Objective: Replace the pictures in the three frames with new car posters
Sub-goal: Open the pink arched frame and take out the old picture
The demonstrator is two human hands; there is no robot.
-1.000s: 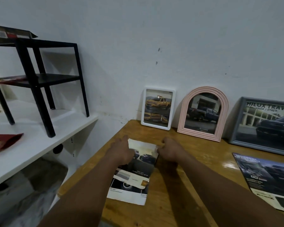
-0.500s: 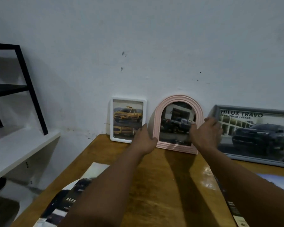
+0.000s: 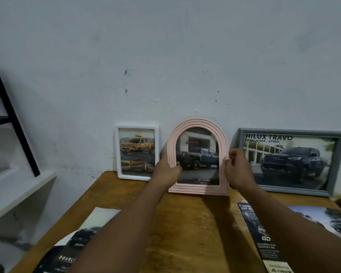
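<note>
Left hand [image 3: 166, 171] and right hand [image 3: 237, 170] clasp pink arched frame [image 3: 198, 123].

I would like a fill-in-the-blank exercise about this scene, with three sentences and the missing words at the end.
1. Both hands, the left hand and the right hand, hold the arched frame whose colour is ____.
2. The truck pictured in the white frame is ____ in colour.
3. The grey frame stands to the ____ of the arched frame.

Missing words: pink; yellow; right
</note>
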